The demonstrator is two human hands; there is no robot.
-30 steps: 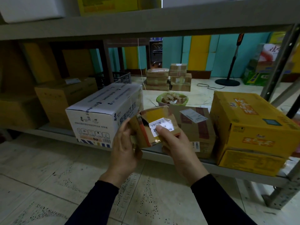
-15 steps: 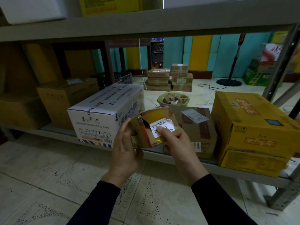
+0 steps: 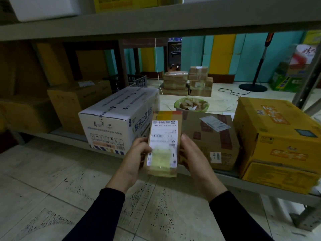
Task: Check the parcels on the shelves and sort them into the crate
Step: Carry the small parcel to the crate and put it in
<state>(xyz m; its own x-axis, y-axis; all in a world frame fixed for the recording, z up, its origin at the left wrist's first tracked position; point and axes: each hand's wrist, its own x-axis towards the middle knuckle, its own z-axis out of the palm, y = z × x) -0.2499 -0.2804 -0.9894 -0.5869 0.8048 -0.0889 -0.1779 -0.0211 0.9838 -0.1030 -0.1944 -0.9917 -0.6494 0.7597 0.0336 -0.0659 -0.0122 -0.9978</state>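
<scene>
Here both hands, the left hand (image 3: pixel 134 158) and right hand (image 3: pixel 194 159), clasp the small parcel (image 3: pixel 164 143) by its long edges before the shelf (image 3: pixel 225 174), so thumbs should stay off the label (image 3: pixel 163 136) and barcode for reading.

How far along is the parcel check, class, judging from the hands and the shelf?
Done: nothing visibly sorted; no parcel seen in a crate. In hand: the left hand and right hand hold a small brown cardboard parcel, white shipping label facing up, being checked. Left: the white printed carton, flat brown box and yellow carton sit on the grey metal shelf.
</scene>
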